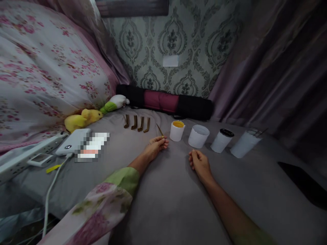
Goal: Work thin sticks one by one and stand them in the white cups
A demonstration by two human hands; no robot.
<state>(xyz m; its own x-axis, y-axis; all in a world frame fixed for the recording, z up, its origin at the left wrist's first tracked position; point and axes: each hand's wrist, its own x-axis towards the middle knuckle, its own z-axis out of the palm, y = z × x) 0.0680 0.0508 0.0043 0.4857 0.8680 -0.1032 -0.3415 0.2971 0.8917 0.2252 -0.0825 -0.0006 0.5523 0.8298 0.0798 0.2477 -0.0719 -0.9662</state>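
My left hand (156,147) pinches a slim, pointed gold-coloured stick (160,130), its tip tilted up and away. Just right of that hand stands a white-wrapped cup (176,133) with a yellow inside. My right hand (199,164) rests on the sheet with its fingers curled in, and nothing shows in them. Close beyond it is a wider white cup (198,139). To the left, several dark gold, L-shaped pieces (140,124) lie in a row, apart from my hands.
Rightward stand a white cylinder with a black rim (221,142) and a taller one (244,145) with metal things on top. A black flat object (304,182) lies far right. At left are a power bank (73,142), a power strip (48,146) and plush toys (84,119). A black-and-maroon roll (160,102) lies behind.
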